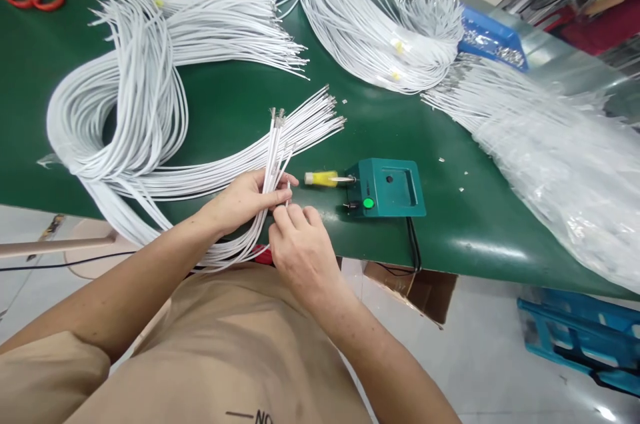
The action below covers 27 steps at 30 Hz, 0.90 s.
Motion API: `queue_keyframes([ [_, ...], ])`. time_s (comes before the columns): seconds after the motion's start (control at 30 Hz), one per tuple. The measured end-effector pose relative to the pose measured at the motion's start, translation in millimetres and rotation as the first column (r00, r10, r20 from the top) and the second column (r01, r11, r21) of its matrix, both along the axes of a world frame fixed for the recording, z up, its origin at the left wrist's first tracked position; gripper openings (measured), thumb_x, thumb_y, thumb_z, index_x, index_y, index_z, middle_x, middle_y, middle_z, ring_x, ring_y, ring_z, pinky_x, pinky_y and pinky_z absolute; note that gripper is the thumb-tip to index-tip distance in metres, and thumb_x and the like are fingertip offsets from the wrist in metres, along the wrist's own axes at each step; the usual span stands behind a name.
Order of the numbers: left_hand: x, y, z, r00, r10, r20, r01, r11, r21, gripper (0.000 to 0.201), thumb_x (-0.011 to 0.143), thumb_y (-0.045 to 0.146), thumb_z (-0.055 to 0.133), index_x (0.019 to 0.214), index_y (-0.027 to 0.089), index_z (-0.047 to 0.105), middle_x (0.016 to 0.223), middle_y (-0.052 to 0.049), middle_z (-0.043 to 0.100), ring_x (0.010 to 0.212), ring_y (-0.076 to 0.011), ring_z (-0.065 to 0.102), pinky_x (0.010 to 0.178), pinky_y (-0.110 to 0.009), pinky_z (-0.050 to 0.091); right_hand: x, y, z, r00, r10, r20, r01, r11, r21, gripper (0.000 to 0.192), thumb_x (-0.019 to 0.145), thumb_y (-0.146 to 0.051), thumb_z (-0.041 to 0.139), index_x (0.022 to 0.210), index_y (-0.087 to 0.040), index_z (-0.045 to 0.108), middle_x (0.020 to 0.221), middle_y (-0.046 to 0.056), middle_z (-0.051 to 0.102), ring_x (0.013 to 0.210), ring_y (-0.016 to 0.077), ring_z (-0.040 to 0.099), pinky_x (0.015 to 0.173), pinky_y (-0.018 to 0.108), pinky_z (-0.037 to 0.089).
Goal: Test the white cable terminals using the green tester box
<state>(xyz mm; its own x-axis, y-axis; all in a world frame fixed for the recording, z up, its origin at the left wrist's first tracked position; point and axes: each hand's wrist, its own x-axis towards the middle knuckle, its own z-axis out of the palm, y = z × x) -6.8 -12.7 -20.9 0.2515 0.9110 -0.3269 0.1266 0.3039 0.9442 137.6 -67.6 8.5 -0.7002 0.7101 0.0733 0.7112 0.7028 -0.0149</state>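
Bundle of thin white wires point(274, 144) with bare metal tips, long axis upright, tips pointing away from the person, just left of the green box point(387, 187). Left hand point(245, 201) closed around the bundle; right hand point(300, 244) pinches one wire.

Single view, head-mounted. Looks forward and steeply down from above the person's chest onto the near edge of the green worktop point(225, 104). Close range: forearms fill the lower frame, floor visible beneath the edge. Horizon tilted; worktop runs up toward the upper right. No second view to overlap.
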Motion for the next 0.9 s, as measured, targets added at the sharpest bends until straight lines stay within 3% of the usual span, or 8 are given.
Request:
queue_keyframes([
  [0.13,-4.8,-4.4,-1.0,0.995,0.017,0.096,-0.014,0.999,-0.036,0.04,0.078,0.046,0.064,0.104,0.016,0.066,0.08,-0.004,0.066,0.076,-0.0165,0.061,0.067,-0.027,0.048,4.5,-6.7,11.0,1.0,-0.01,-0.02,0.003,0.946,-0.324,0.016,0.084,-0.021,0.058,0.074,-0.013,0.067,0.076,0.009,0.062,0.079,0.0221,0.054,0.066,0.034,0.04],
  [0.23,-6.6,-9.1,2.4,1.0,-0.005,0.012,0.005,1.0,0.009,0.04,0.078,0.048,0.063,0.102,0.017,0.069,0.081,-0.005,0.068,0.078,-0.0175,0.062,0.072,-0.028,0.048,14.3,5.8,25.5,0.952,-0.222,-0.211,0.076,0.838,-0.54,0.025,0.083,-0.033,0.061,0.066,-0.016,0.066,0.066,0.003,0.061,0.066,0.0146,0.052,0.061,0.028,0.039],
  [0.27,-6.6,-11.1,3.8,1.0,-0.019,-0.019,0.019,1.0,0.024,0.04,0.079,0.048,0.063,0.102,0.017,0.069,0.081,-0.005,0.068,0.078,-0.0178,0.062,0.073,-0.029,0.048,17.4,13.9,28.8,0.884,-0.362,-0.294,0.149,0.816,-0.558,0.03,0.087,-0.034,0.057,0.063,-0.017,0.064,0.062,0.001,0.059,0.061,0.012,0.05,0.06,0.026,0.038],
  [0.33,-5.7,-15.7,6.4,0.997,-0.047,-0.065,0.049,0.998,0.039,0.04,0.079,0.049,0.062,0.102,0.017,0.07,0.082,-0.004,0.069,0.078,-0.0186,0.063,0.075,-0.03,0.048,21.5,32.4,30.5,0.638,-0.605,-0.476,0.292,0.762,-0.578,0.029,0.087,-0.039,0.055,0.07,-0.017,0.064,0.06,-0.002,0.057,0.056,0.0098,0.048,0.058,0.024,0.038],
  [0.43,-2.9,-22.1,10.1,0.99,-0.086,-0.108,0.09,0.995,0.038,0.043,0.08,0.05,0.06,0.106,0.018,0.07,0.08,-0.004,0.07,0.077,-0.0196,0.063,0.073,-0.031,0.048,21.1,54.3,22.3,0.369,-0.727,-0.579,0.202,0.671,-0.713,0.024,0.077,-0.041,0.066,0.08,-0.018,0.064,0.06,-0.005,0.056,0.053,0.0087,0.047,0.055,0.023,0.038],
  [0.57,1.1,-24.5,16.2,0.999,0.016,-0.047,-0.013,0.998,0.06,0.043,0.082,0.047,0.059,0.113,0.018,0.067,0.087,-0.005,0.071,0.082,-0.0191,0.064,0.076,-0.03,0.048,12.6,58.0,10.3,0.194,-0.783,-0.591,0.021,0.606,-0.795,0.023,0.071,-0.037,0.071,0.068,-0.017,0.061,0.058,-0.005,0.056,0.047,0.0065,0.043,0.051,0.022,0.037],
  [0.77,4.2,-18.4,16.5,0.985,0.131,0.109,-0.144,0.983,0.117,0.039,0.076,0.04,0.069,0.108,0.017,0.068,0.08,-0.003,0.067,0.071,-0.0144,0.061,0.061,-0.023,0.045,1.6,47.4,5.4,0.113,-0.772,-0.625,-0.005,0.629,-0.778,0.018,0.074,-0.034,0.067,0.071,-0.017,0.065,0.062,-0.004,0.057,0.051,0.007,0.043,0.052,0.022,0.039],
  [0.9,5.6,-16.2,13.2,0.973,0.166,0.163,-0.185,0.977,0.109,0.039,0.074,0.037,0.071,0.107,0.017,0.064,0.077,-0.001,0.064,0.064,-0.0121,0.058,0.055,-0.022,0.042,-2.3,51.0,-1.1,-0.114,-0.789,-0.604,-0.095,0.614,-0.784,0.019,0.076,-0.037,0.065,0.073,-0.018,0.063,0.062,-0.005,0.052,0.052,0.0068,0.041,0.053,0.022,0.038],
])
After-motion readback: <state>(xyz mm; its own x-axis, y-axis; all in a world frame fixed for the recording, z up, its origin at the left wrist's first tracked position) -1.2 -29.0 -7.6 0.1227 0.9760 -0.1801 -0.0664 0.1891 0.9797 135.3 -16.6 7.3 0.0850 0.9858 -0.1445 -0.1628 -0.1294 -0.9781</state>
